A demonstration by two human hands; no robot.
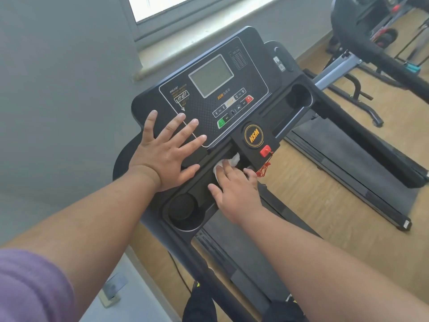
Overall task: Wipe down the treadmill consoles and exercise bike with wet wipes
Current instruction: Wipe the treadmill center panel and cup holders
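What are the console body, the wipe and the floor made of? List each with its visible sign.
Console body: looks like moulded black plastic, matte, with a soft sheen and rounded edges.
Wipe: a thin white non-woven sheet or tissue, crumpled under the right hand; dampness cannot be told.
Floor: light wood-look boards, laminate or wood, with visible grain.

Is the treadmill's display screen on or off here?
Off, as far as shown: the display screen on the console is a blank, uniform grey, with no digits or lit segments.
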